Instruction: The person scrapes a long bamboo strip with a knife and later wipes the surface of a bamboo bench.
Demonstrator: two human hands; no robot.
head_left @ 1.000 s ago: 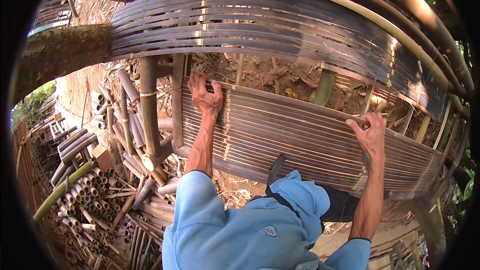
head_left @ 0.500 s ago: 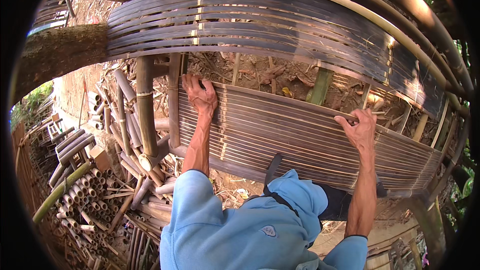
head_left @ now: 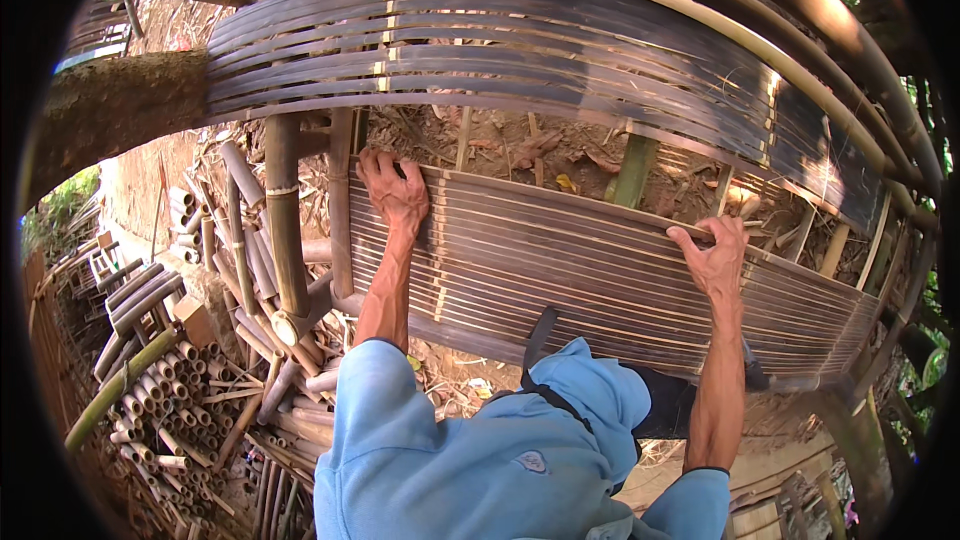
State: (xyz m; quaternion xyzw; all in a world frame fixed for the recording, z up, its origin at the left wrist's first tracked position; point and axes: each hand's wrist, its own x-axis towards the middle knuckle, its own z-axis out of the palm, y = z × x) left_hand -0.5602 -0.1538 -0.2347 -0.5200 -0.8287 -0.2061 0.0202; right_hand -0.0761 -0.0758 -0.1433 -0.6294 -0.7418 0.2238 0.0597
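In front of me stands a long panel of dark bamboo slats [head_left: 580,270], laid side by side and running left to right. My left hand [head_left: 395,190] grips the panel's top edge near its left end, fingers hooked over the far side. My right hand [head_left: 715,255] grips the same top edge further right, fingers curled over it. Both arms reach up from my light blue sleeves.
A second, larger bamboo slat panel [head_left: 520,50] curves across the top. Upright bamboo posts [head_left: 283,210] stand at the left. Cut bamboo tubes [head_left: 170,390] lie piled at lower left. Soil and dry leaves [head_left: 540,145] show between the panels. Thick bamboo poles [head_left: 800,10] arch at upper right.
My hands have slid along the top edge: the left hand stays near the left end, the right hand has shifted left and slightly up. The panel's top edge sits a little higher in view.
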